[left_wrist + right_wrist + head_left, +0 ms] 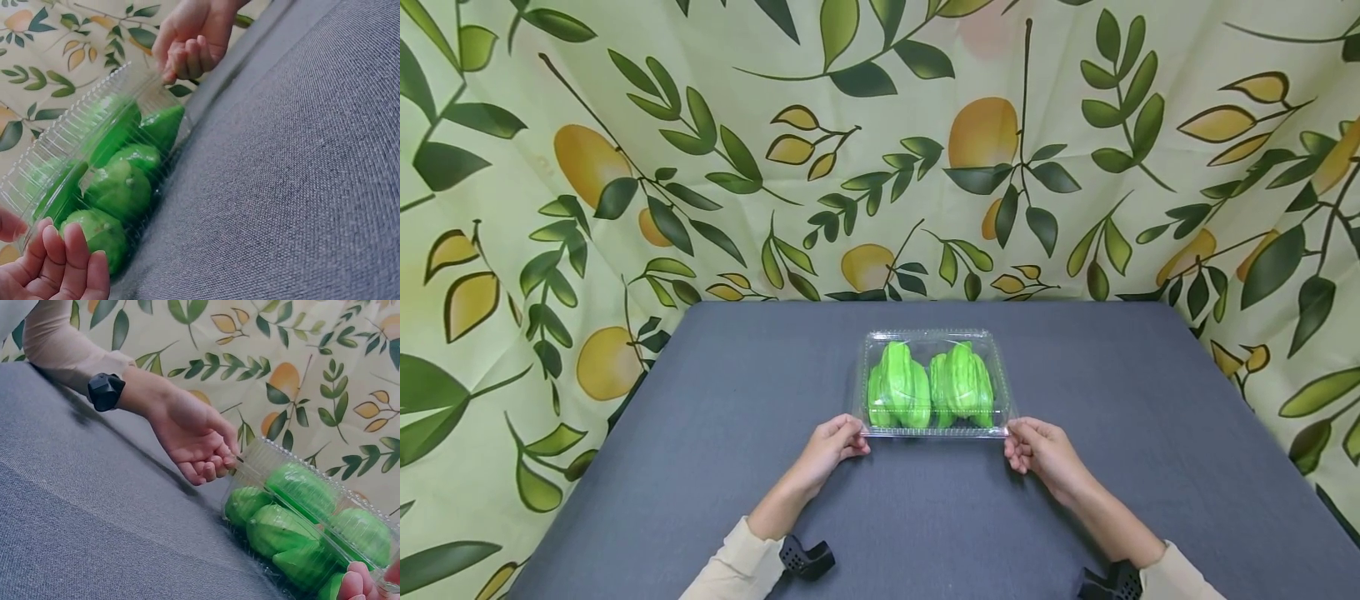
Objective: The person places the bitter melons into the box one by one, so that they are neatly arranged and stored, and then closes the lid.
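A clear plastic clamshell box (936, 337) with ribbed edges sits on the dark grey table, its lid over the contents. Inside lie several bright green, ribbed fruits (961, 383) that look like star fruit, in two groups side by side. My left hand (835, 442) pinches the rim at the near left corner, thumb on top and other fingers curled below. At the near right corner my right hand (1048, 458) pinches the rim the same way. The left wrist view shows the fruits (119, 190) through the box's clear front wall.
Dark grey cloth covers the table (760, 367), which reaches back to a hanging curtain (910, 200) printed with leaves and orange fruit. Each wrist wears a small black device (807, 558) just at the sleeve's end.
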`<state>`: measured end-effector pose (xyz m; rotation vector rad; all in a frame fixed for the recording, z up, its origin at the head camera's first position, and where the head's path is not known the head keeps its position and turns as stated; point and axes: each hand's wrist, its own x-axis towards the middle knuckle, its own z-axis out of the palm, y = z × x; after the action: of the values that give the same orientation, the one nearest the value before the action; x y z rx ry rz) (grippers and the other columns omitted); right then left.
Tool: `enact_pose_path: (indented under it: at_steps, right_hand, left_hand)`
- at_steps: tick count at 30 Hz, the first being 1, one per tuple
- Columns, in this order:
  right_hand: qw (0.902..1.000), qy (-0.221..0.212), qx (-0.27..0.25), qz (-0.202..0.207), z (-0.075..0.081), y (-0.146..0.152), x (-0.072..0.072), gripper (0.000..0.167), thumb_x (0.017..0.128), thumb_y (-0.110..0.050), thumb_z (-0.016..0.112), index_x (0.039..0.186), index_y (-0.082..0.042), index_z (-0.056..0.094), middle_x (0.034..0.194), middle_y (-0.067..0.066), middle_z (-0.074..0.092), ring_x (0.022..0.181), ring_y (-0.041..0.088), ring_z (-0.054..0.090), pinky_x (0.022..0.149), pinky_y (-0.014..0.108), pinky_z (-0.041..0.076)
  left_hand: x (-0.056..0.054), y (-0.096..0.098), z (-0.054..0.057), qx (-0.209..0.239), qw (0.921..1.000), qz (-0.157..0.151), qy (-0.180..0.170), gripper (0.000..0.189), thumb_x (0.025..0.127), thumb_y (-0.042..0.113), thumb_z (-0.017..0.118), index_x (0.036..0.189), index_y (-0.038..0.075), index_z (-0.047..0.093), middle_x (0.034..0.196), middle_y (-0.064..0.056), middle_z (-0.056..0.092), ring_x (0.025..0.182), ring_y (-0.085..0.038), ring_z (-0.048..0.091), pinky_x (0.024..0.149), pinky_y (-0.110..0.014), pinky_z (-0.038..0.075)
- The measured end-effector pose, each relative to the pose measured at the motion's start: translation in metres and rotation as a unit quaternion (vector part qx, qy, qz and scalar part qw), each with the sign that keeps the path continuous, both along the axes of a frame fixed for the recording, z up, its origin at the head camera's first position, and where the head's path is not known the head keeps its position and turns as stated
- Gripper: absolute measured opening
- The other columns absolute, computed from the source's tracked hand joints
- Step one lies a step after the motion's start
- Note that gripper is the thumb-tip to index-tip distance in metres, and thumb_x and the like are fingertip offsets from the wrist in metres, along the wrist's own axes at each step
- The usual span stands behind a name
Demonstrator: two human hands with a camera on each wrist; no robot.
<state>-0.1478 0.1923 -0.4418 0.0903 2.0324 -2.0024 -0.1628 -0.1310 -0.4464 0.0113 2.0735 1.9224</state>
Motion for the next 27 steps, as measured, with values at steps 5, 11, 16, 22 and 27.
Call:
enact_pose_path:
  at_steps: [5, 11, 16, 22, 27]
  right_hand:
    - [0.9999, 0.006, -0.007, 0.004, -0.001, 0.0, -0.001, 0.023, 0.102, -0.016, 0.041, 0.086, -0.005, 0.054, 0.063, -0.009, 0.056, 0.054, 0.003, 0.052, 0.052, 0.016, 0.045]
    - [0.9999, 0.009, -0.012, 0.004, -0.003, 0.0, -0.001, 0.024, 0.102, -0.017, 0.042, 0.085, -0.006, 0.055, 0.062, -0.009, 0.056, 0.054, 0.003, 0.052, 0.052, 0.016, 0.045]
    - [0.9996, 0.016, -0.023, 0.006, -0.005, -0.001, 0.0, 0.022, 0.102, -0.015, 0.042, 0.087, -0.007, 0.056, 0.062, -0.009, 0.057, 0.053, 0.003, 0.052, 0.051, 0.015, 0.045]
    - [0.9988, 0.027, -0.038, 0.014, -0.006, 0.0, -0.001, 0.022, 0.101, -0.012, 0.042, 0.087, -0.008, 0.058, 0.062, -0.009, 0.057, 0.053, 0.003, 0.052, 0.05, 0.015, 0.044]
    - [0.9981, 0.031, -0.051, 0.014, -0.007, 0.0, -0.002, 0.024, 0.101, -0.011, 0.041, 0.084, -0.011, 0.058, 0.061, -0.01, 0.057, 0.052, 0.002, 0.052, 0.049, 0.014, 0.043]
  left_hand:
    - [-0.001, 0.001, -0.001, 0.009, 1.0, 0.001, -0.001, 0.018, 0.099, 0.011, 0.041, 0.094, 0.0, 0.054, 0.078, 0.004, 0.054, 0.076, -0.006, 0.058, 0.08, -0.022, 0.055]
    - [0.0, 0.002, 0.004, 0.025, 0.9996, -0.003, -0.01, 0.017, 0.099, 0.01, 0.04, 0.093, 0.001, 0.052, 0.078, 0.004, 0.053, 0.076, -0.005, 0.056, 0.081, -0.022, 0.054]
    - [0.0, 0.001, 0.001, 0.034, 0.9994, -0.007, 0.007, 0.018, 0.098, 0.013, 0.041, 0.092, 0.001, 0.053, 0.078, 0.005, 0.053, 0.076, -0.006, 0.057, 0.08, -0.023, 0.054]
    - [0.0, -0.003, -0.007, 0.061, 0.9959, -0.03, 0.06, 0.021, 0.097, 0.023, 0.045, 0.089, 0.005, 0.054, 0.079, 0.006, 0.054, 0.076, -0.004, 0.057, 0.077, -0.022, 0.055]
    - [-0.002, 0.002, -0.004, 0.035, 0.9992, -0.001, 0.018, 0.018, 0.097, 0.015, 0.042, 0.091, 0.002, 0.053, 0.078, 0.004, 0.053, 0.075, -0.006, 0.057, 0.079, -0.022, 0.055]
